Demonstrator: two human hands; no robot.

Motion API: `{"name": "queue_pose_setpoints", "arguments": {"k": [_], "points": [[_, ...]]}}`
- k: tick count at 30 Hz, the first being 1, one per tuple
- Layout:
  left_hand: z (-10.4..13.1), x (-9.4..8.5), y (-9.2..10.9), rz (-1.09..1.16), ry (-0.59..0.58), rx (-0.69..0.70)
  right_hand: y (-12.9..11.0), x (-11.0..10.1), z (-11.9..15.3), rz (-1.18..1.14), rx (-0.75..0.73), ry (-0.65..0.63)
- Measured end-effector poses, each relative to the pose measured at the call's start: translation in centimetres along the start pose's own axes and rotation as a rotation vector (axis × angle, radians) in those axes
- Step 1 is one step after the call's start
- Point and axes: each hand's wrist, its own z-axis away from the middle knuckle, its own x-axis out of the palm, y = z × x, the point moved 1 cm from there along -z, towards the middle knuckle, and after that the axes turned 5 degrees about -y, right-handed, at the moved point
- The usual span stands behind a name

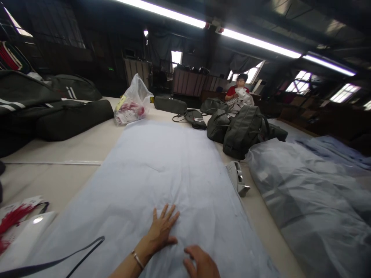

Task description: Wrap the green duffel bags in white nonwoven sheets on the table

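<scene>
A large pale, bluish-white plastic sheet or bag (153, 166) lies spread along the table below me. My left hand (162, 227) rests flat on it, fingers spread, a bracelet (137, 259) on its wrist. Just to the right, at the bottom edge of the view, my right hand (203, 264) hovers over or touches the plastic; I cannot tell which. Its fingers are bent and apart from the thumb, with nothing seen between them. A dark strap (84, 249) crosses the plastic at the lower left.
Dark bags stand left (75, 119) and at back right (243, 131). A filled clear bag (131, 106) sits at the far end. A grey tape dispenser-like tool (236, 177) and more plastic (307, 193) lie right. Red tassels (14, 218) lie left. A person (239, 92) is behind.
</scene>
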Motion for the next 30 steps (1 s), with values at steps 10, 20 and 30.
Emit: {"name": "queue_pose_setpoints", "arguments": {"k": [10,20,30], "points": [[0.2,-1.1,0.2,0.072,0.064,-0.152,1.3,-3.8,-15.9,0.022,-0.125,0.072],[-0.7,0.5,-1.0,0.064,0.341,-0.328,3.4,-0.6,-15.1,0.112,-0.18,0.068],[-3.6,1.8,-1.1,-0.028,0.314,-0.327,3.5,1.2,-14.3,0.115,-0.073,0.15]]}}
